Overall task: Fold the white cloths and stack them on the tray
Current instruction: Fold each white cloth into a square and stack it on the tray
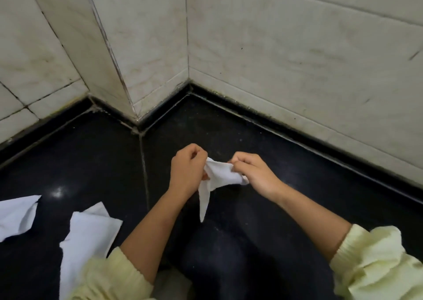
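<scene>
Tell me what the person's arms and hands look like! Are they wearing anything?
Both arms wear pale yellow sleeves with puffy, gathered cuffs: the left sleeve and the right sleeve end near the elbows, so the forearms are bare. The left hand and the right hand wear no gloves, and I see no rings, bracelets or watch.

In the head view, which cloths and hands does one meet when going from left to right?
cloth at the left edge → second loose cloth → left hand → held cloth → right hand
</scene>
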The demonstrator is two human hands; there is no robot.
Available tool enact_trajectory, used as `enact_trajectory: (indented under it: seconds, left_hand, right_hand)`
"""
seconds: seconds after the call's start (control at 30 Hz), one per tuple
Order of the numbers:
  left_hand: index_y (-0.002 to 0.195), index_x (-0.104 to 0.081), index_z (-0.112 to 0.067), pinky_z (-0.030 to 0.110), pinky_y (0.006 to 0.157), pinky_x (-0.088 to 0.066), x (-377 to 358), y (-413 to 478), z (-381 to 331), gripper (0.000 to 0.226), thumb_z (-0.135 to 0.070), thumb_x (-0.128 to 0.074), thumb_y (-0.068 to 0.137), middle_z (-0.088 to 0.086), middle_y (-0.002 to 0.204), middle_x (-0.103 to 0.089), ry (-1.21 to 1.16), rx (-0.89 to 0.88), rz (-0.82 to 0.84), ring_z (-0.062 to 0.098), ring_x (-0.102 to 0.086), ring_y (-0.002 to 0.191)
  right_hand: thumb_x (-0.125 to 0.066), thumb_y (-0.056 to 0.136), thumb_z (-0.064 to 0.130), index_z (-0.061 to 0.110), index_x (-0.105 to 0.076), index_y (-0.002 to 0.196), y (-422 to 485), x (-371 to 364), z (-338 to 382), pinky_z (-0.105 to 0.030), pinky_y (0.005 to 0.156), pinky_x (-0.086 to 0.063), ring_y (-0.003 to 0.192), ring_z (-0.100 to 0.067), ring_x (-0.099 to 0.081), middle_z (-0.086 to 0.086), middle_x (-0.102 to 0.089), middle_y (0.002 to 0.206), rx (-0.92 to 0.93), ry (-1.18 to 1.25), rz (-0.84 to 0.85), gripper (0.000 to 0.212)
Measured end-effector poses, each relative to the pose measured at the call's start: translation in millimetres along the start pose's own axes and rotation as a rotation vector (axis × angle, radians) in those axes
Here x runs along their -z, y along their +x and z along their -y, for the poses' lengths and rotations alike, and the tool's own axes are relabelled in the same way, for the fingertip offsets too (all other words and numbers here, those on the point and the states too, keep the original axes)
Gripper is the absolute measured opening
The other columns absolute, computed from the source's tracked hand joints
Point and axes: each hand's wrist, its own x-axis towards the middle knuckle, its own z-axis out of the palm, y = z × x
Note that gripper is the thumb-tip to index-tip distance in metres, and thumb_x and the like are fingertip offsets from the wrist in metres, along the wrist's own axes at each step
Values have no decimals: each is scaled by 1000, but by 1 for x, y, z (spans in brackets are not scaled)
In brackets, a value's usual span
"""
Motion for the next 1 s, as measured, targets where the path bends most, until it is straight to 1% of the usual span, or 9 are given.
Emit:
enact_trajectory:
  seconds: [0.1,0.2,0.3,0.47,0.6,0.67,0.77,0.9,1.0]
  left_hand:
    - [63,-50,-6,39,60,-48,-17,-12,-13,22,-19,-48,81,4,61,-49,-40,61,102,20,-48,60]
    - [76,-56,7,37,62,-51,-37,-21,-30,21,-11,-46,81,13,65,-54,-6,135,228,24,-53,59]
    - [71,-56,-3,33,55,-52,-54,-31,-50,17,-4,-46,84,12,62,-54,-50,191,378,23,-54,50]
    - [67,-53,-3,27,49,-46,-83,-42,-73,24,5,-36,81,17,69,-46,-20,162,614,21,-46,56]
    - [69,-55,-4,25,50,-49,-97,-39,-77,16,-6,-41,76,20,75,-42,-107,80,728,20,-47,55]
    - [75,-58,-3,26,56,-52,-104,-36,-79,15,-11,-47,68,20,81,-49,-68,56,797,26,-53,69]
    - [87,-61,0,26,66,-55,-113,-33,-82,27,-12,-52,65,17,96,-58,77,26,863,25,-61,87]
    - [90,-62,7,29,69,-56,-123,-33,-87,32,-15,-55,68,9,87,-62,145,-28,869,22,-61,83]
    - [89,-65,5,25,63,-53,-126,-32,-91,18,-8,-57,80,3,80,-63,207,-91,868,15,-59,77]
  right_hand:
    - [-53,90,4,18,-37,65,-30,28,3,-16,54,-27,57,-1,-32,12,-35,61,26,-50,-42,32]
    - [-55,83,10,13,-42,66,-57,54,7,-14,50,-27,55,-4,-31,7,-35,60,19,-42,-14,22]
    - [-53,74,11,8,-44,62,-79,74,8,-18,48,-25,52,-8,-29,2,-33,56,4,-22,10,15]
    - [-60,67,11,13,-42,59,-115,113,5,-19,43,-22,44,-7,-25,2,-30,49,-50,66,58,20]
    - [-72,76,-9,8,-60,90,-130,143,-8,-16,48,-36,43,-7,-43,0,-51,48,-168,4,158,25]
    - [-73,75,-10,6,-66,102,-135,154,-16,-18,56,-43,50,-11,-54,-4,-60,54,-219,-72,163,32]
    - [-71,78,-8,6,-72,102,-136,163,-26,-19,59,-45,51,-10,-56,-9,-63,58,-220,-138,129,28]
    - [-79,75,4,12,-62,112,-126,150,-35,-22,64,-43,56,-7,-55,-1,-63,63,-232,-173,78,42]
    - [-82,73,11,21,-53,121,-116,135,-42,-19,58,-42,54,-3,-53,6,-58,63,-212,-165,2,57]
